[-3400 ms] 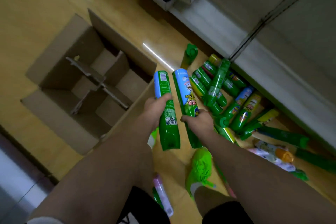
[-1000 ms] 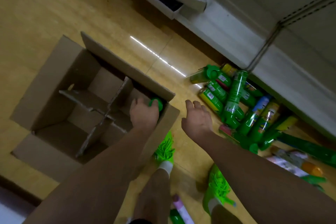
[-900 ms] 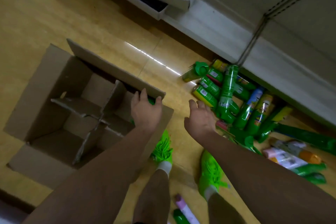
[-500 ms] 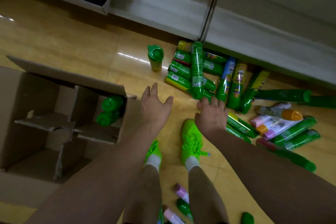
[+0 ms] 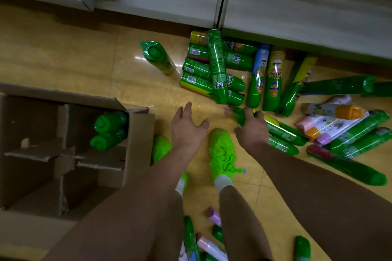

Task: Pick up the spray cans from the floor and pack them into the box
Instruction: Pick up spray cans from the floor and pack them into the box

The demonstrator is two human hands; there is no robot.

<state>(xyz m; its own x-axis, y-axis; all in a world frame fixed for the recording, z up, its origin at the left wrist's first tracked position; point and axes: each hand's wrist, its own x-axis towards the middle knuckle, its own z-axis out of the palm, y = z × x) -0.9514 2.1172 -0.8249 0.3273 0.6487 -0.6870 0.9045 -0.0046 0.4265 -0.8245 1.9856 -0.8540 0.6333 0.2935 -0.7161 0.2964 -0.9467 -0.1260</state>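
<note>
Spray cans [image 5: 218, 65] lie heaped on the tan floor [image 5: 63, 53] against the base of a white shelf unit [image 5: 297, 17], mostly green, several with pink or orange caps. Head view: the cardboard box [image 5: 135, 144] stands open at lower left, its flaps folded outward and a cardboard divider [image 5: 63, 154] splitting it into compartments. Two green cans [image 5: 109, 130] sit in the far right compartment, caps up; the other visible compartments are vacant. One green can [image 5: 158, 57] stands apart between box and heap. Bare floor separates the box's right wall from the heap, occupied only by two bright green shoes [image 5: 222, 154]. The left hand [image 5: 187, 127] hovers above this gap, fingers spread, touching nothing. The right hand [image 5: 251, 131] reaches the heap's near edge, its fingers curled about the end of a green can [image 5: 238, 115]; whether the grip is closed cannot be told. A few further cans [image 5: 210, 246] lie near the legs at the bottom edge.
</note>
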